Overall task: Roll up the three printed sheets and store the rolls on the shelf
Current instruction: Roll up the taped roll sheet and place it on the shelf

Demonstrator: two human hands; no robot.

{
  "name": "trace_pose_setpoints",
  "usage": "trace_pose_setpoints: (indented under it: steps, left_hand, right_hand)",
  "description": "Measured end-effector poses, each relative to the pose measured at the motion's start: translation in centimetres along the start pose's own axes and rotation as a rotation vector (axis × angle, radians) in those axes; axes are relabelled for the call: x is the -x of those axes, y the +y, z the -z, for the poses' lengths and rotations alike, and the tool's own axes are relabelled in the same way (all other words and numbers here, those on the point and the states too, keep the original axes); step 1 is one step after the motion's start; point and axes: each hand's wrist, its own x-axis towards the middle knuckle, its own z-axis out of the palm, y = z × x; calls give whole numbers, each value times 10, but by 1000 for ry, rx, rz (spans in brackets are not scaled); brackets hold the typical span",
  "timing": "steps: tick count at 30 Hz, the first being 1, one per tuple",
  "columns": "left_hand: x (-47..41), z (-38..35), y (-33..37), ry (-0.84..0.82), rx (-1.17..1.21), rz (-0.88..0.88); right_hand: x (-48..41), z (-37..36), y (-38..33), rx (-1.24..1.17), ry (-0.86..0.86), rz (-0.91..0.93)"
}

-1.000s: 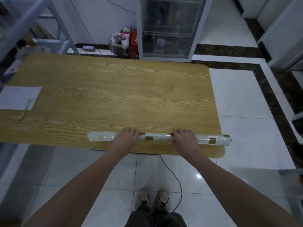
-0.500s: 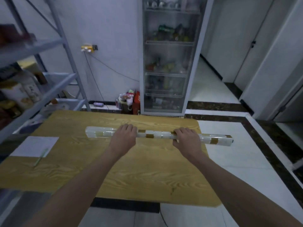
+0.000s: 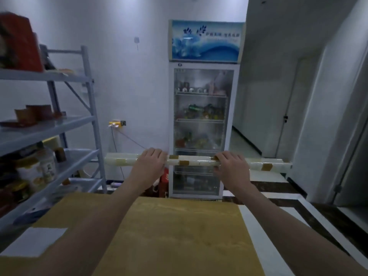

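Two hands are gripping one rolled printed sheet point(image 3: 191, 161), holding it level in the air above the wooden table point(image 3: 179, 236), in front of the glass-door fridge point(image 3: 201, 132). Being long, light and crushable, it is probably wanting spaced, gentle holds. Left hand point(image 3: 150, 163) and right hand point(image 3: 232, 166) are curling closed around it, with the metal shelf point(image 3: 59, 124) standing to the left.

shelf point(image 3: 47, 126) cut off left | roll point(image 3: 191, 161) partly hidden under hands
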Motion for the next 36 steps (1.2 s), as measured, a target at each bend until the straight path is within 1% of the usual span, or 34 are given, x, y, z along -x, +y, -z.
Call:
trace_pose_setpoints:
  steps: [3,8,11,15,19,24,28,31,36]
  left_hand:
    - [-8,9,-7,30,31,21]
    - [-16,14,-17,62,80,2]
    - [-19,7,-19,65,76,-21]
    - [-25,-9,-17,47,100,-55]
    - [-34,-20,5,47,159,-90]
    - [-61,-28,50,60,232,-177]
    - [-88,-29,102,84,305,-252]
    - [-109,-26,151,109,333,-310]
    - [-148,-7,253,165,416,-407]
  right_hand:
    - [-11,10,1,15,28,13]
    - [-14,14,0,17,50,31]
    - [-15,13,2,37,23,23]
    - [-10,14,10,123,-31,66]
    - [2,23,21,188,-79,5]
    - [31,48,57,273,-117,-83]
    - [61,80,93,340,-166,-190]
    - [87,115,122,372,-184,-255]
    - [141,191,176,489,-158,-342]
